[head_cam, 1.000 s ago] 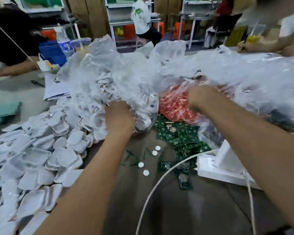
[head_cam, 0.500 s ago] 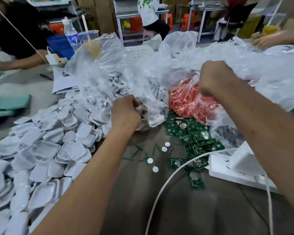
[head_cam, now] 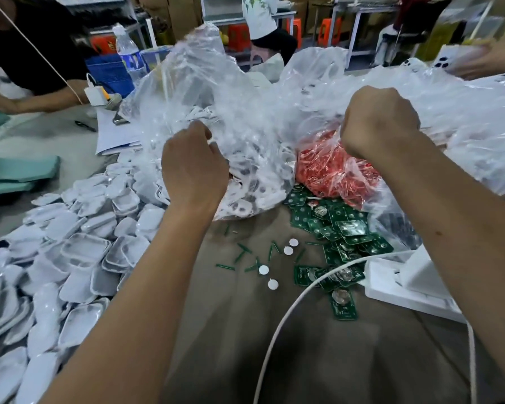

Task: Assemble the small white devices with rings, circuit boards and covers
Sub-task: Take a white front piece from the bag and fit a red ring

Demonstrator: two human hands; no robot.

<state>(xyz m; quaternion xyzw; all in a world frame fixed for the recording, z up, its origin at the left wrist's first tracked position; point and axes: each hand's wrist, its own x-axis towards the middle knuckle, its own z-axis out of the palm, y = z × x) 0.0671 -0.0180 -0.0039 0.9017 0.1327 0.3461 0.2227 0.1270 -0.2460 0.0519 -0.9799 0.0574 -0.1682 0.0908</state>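
A big clear plastic bag [head_cam: 204, 91] full of white device parts lies across the middle of the table. My left hand [head_cam: 193, 167] grips its plastic at the lower left. My right hand [head_cam: 376, 121] is fisted in the plastic, held higher, over a clear bag of red rings [head_cam: 330, 170]. Green circuit boards [head_cam: 341, 231] lie in a heap below the red bag. A pile of white covers [head_cam: 79, 249] fills the left side. Small white discs [head_cam: 287, 250] and green strips [head_cam: 242, 253] lie loose between my arms.
A white cable [head_cam: 292, 310] runs across the brown table [head_cam: 245, 345] to a white foam block [head_cam: 414, 284] at right. Papers [head_cam: 114, 132], a water bottle [head_cam: 129, 56] and a blue crate [head_cam: 108, 71] stand at back left. Other people work at the far edges.
My right hand has risen, pulling the plastic up off the red bag. My left hand has shifted slightly up along the clear bag, still gripping it.
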